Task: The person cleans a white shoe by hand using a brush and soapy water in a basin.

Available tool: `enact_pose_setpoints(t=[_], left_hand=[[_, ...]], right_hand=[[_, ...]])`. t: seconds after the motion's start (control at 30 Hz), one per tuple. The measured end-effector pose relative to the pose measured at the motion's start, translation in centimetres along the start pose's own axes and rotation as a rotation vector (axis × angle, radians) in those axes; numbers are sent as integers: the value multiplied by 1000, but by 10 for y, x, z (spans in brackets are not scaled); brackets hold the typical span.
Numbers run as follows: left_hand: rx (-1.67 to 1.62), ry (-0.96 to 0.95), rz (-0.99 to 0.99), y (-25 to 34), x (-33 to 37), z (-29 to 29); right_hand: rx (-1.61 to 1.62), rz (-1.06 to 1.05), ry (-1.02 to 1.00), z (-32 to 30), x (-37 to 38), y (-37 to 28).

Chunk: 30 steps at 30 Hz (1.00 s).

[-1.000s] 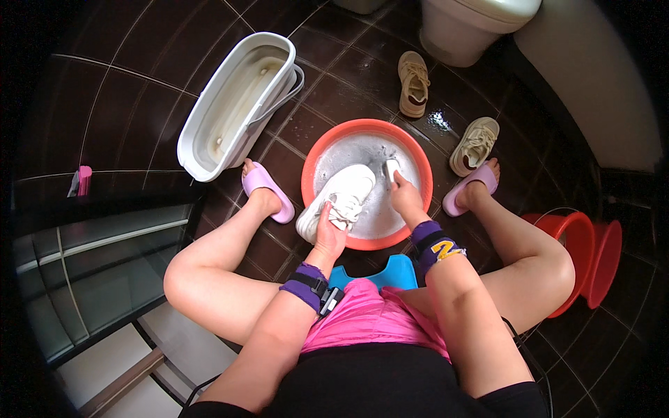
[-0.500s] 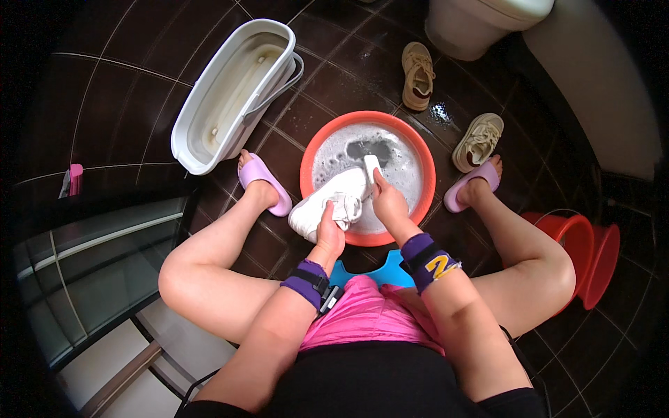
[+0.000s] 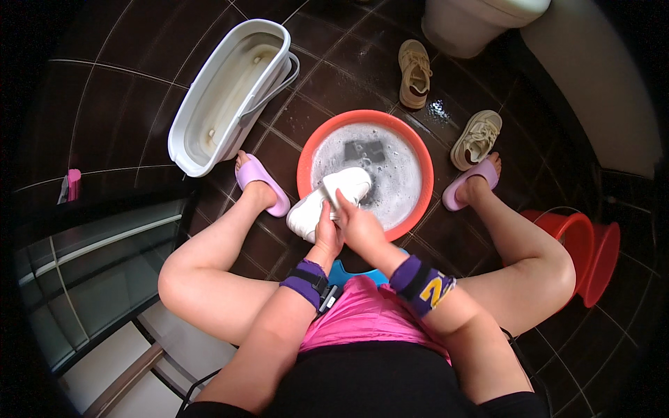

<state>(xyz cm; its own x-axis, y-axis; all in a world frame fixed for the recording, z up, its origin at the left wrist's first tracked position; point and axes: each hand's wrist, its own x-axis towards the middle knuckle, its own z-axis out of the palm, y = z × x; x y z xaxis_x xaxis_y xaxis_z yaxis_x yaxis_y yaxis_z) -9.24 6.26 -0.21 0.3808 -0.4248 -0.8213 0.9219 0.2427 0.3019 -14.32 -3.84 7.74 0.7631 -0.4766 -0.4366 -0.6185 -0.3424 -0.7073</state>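
A white lace-up shoe (image 3: 304,217) is tilted over the left rim of an orange-red basin (image 3: 416,216), its toe above foamy water. My left hand (image 3: 327,233) is closed around its near side. My right hand (image 3: 362,226) grips a white scrubbing brush (image 3: 332,187) laid against the shoe's upper; the bristles are hidden. Both hands are close together, the right one partly covering the shoe. Suds (image 3: 401,160) float on the water, with a dark patch behind the toe.
A long white bucket (image 3: 182,150) holding some water stands at the far left. Two cream sneakers (image 3: 414,73) lie on the wet tiles at the far right. Red buckets (image 3: 582,244) are beside my right knee. A blue stool (image 3: 341,273) is under me.
My right hand has moved left and nearer with the brush, from over the water onto the shoe's upper. The dark patch in the foam has changed shape. My left hand stays on the shoe.
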Motion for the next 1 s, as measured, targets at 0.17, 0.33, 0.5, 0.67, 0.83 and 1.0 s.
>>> enact_pose_setpoints(t=[0.17,0.33,0.5,0.67,0.83,1.0], left_hand=[[123,-90,196,-10,10,2],[80,-98,217,-5,7,2],[117,-122,202,0,7,1],[142,-157,187,1,8,10],[543,35,289,10,20,18],[928,196,322,9,26,-8]], right_hand=[[-64,95,144,-17,36,46],[11,-5,63,-3,10,29],[17,59,13,-15,14,29],[-66,180,194,-53,67,91],[-107,234,78,-74,57,104],[-112,41,-145,-56,-11,43]])
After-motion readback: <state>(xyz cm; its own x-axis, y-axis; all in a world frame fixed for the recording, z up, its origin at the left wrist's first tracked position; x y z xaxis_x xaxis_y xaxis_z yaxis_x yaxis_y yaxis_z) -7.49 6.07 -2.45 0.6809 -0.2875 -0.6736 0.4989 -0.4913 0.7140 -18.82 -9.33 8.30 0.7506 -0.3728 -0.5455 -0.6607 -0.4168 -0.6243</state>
